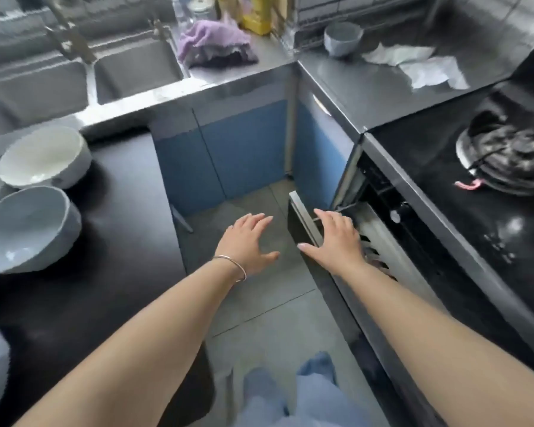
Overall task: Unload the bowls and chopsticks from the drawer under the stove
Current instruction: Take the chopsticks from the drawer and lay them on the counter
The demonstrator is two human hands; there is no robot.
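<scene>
Drawer (302, 217), partly out: right hand (336, 238) resting flat on its front edge, fingers released; left hand (247, 241) hovering beside it, fingers spreading, holding nothing.

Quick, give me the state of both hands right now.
Left hand: open, fingers spread, holding nothing, above the floor.
Right hand: open, flat on the drawer front's top edge, gripping nothing.

No text, label, brand or number can be read anywhere in the head view. The yellow bottle (256, 16) standing at the back of the counter, well beyond both hands, shows only a blurred surface, with no letters to make out
</scene>
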